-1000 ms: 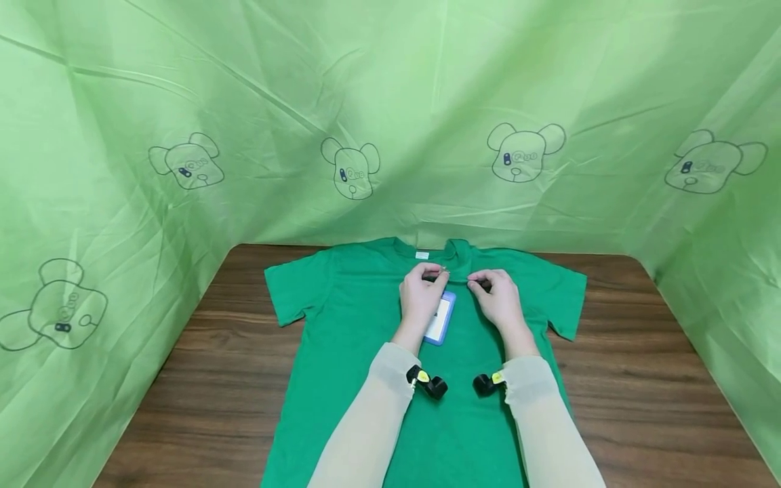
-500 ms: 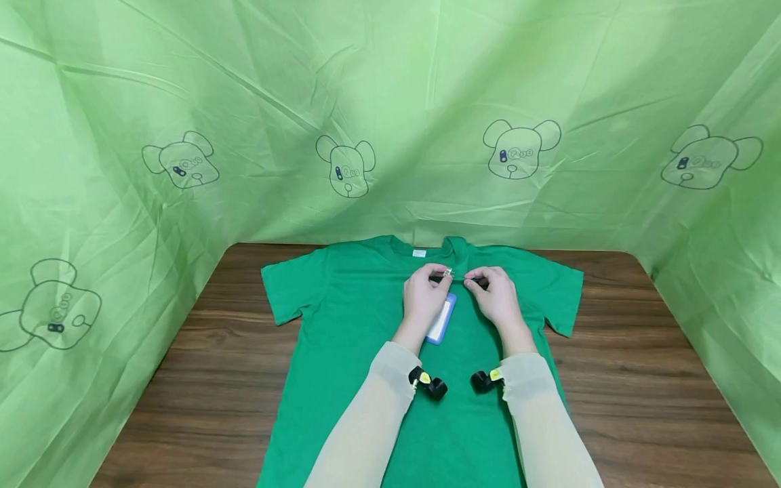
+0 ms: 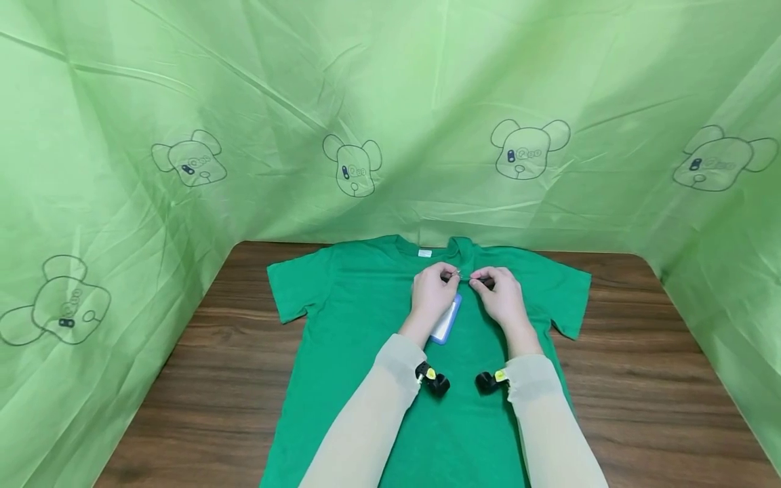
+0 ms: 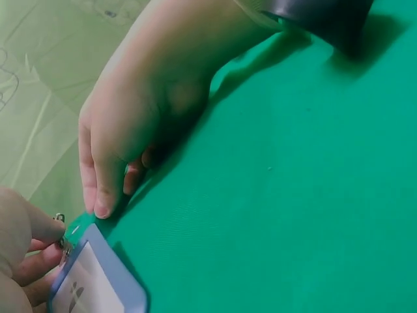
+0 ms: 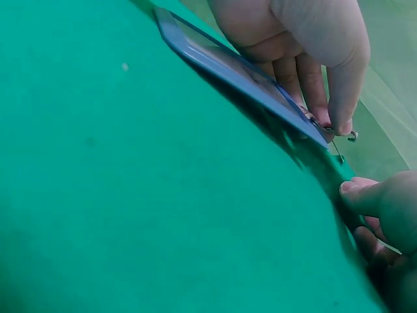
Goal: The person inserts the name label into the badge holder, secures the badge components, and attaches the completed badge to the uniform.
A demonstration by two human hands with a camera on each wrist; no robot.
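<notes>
A green T-shirt [image 3: 366, 379] lies spread out with its neckline at the far side. My left hand [image 3: 432, 293] pinches the metal pin [image 5: 352, 136] of a blue-framed name badge [image 3: 448, 321], whose white card shows in the left wrist view. The badge hangs below those fingers, slanted over the chest of the shirt. With thumb and forefinger, my right hand [image 3: 505, 299] pinches a raised bit of shirt cloth just below the collar. The pin's thin needle [image 5: 337, 149] points at this pinched fold, its tip right at the cloth.
The shirt lies on a brown wooden table [image 3: 634, 379]. Light green curtains [image 3: 439, 81] with printed bear heads enclose the back and sides. Small black wrist cameras [image 3: 438, 385] sit at both cuffs.
My left hand has moved right with the badge and pin, narrowing the gap to the right hand. The right hand keeps pinching the cloth in nearly the same place.
</notes>
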